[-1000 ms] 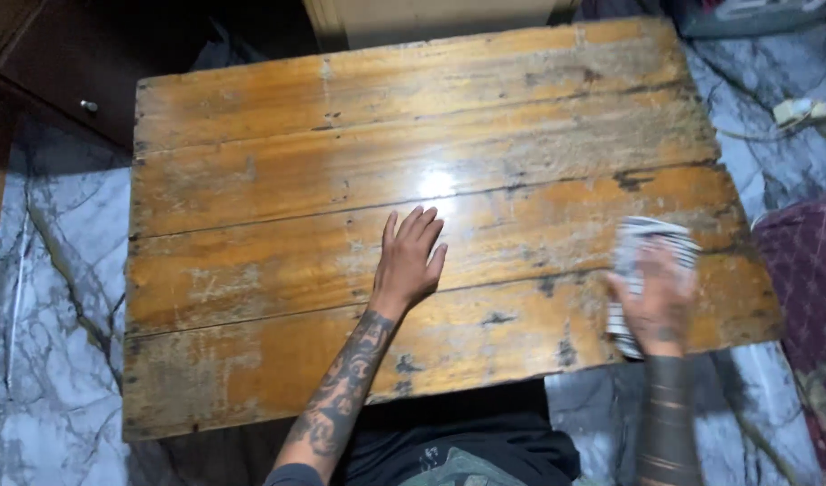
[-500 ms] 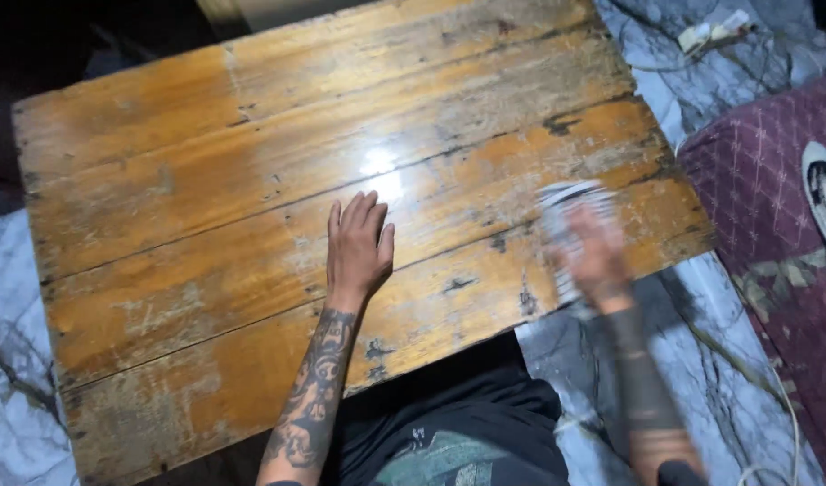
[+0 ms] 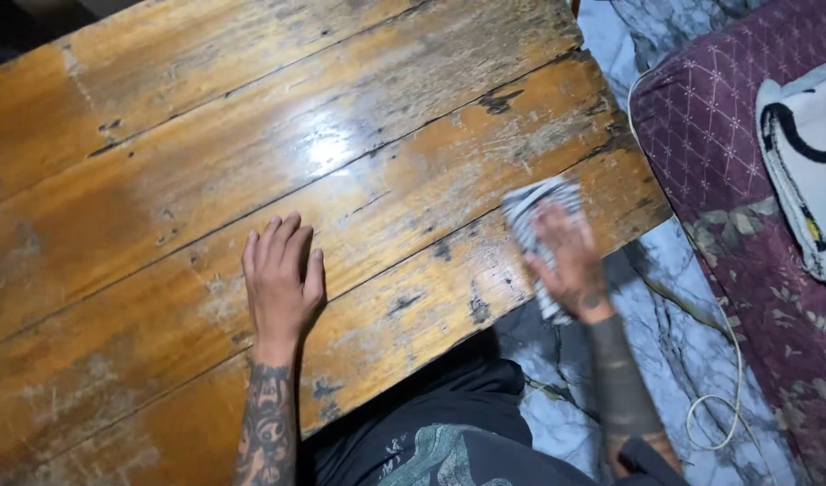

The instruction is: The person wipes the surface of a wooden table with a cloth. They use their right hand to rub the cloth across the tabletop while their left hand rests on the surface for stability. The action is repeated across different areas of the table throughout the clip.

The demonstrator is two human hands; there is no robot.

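A worn wooden table [image 3: 206, 135] made of orange-brown planks fills most of the view. My left hand [image 3: 282, 281] lies flat, palm down, on the plank close to the near edge, fingers together and holding nothing. My right hand [image 3: 566, 261] presses a grey and white patterned cloth [image 3: 532, 209] against the table's near right corner. The hand and cloth are blurred. Part of the cloth hangs over the table edge below my palm.
A maroon patterned cushion [image 3: 728, 180] lies at the right, with a white, black and yellow cloth item [image 3: 804, 153] on it. A thin white cord [image 3: 728, 396] loops over the marbled grey floor covering [image 3: 629, 297]. My dark-clothed lap [image 3: 449, 432] is at the table's near edge.
The view has swung right and closer to the table. My right hand with the cloth has slid along the table's near right corner. My left hand has stayed flat on the plank.
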